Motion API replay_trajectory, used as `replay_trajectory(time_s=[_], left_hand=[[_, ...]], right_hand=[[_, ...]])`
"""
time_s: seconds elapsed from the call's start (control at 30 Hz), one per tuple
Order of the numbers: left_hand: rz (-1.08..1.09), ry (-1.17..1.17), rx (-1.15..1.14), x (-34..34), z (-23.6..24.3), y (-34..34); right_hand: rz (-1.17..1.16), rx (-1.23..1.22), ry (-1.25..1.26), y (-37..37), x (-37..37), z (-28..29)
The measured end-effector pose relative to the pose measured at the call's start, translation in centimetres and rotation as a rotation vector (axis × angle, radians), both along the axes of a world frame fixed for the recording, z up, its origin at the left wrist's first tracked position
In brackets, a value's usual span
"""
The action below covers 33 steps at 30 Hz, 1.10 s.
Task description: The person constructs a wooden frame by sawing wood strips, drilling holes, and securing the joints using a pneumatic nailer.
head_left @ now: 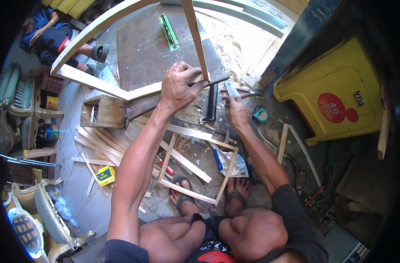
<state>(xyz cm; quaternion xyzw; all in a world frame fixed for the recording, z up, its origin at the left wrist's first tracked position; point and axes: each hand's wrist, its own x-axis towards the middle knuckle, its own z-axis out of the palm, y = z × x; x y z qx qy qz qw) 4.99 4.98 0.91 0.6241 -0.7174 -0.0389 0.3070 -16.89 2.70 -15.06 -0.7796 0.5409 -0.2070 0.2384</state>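
Note:
My left hand grips the corner of a wooden frame at the edge of a dark worn board, where a thin upright slat meets it. Lower right of it, my right hand is closed on a pale flat piece, too unclear to name, beside pliers. A black bar lies between my hands, and a teal tape measure is right of my right hand. A green level-like tool rests on the board.
A small rectangular frame, loose strips and a yellow box lie around my feet. A yellow plastic stool stands right, a wooden box left. Another person sits upper left, beside carved furniture pieces further down.

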Motion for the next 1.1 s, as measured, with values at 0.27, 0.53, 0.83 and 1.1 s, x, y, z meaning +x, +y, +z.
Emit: replay_trajectory(time_s=[0.27,0.53,0.83,1.1], left_hand=[[-0.018,0.021,-0.033,-0.3,-0.4,-0.5],[-0.032,0.052,-0.002,-1.3,0.1,0.2],[-0.061,0.008,-0.014,-0.9,0.0,0.1],[-0.067,0.003,-0.033,-0.9,-0.1,-0.2]], right_hand=[[0.08,-0.184,-0.529,-2.1,0.7,14.5],[0.101,-0.076,-0.389,-3.4,2.0,15.8],[0.036,0.011,-0.426,-4.0,2.8,15.8],[0.105,-0.021,-0.24,-4.5,3.4,16.5]])
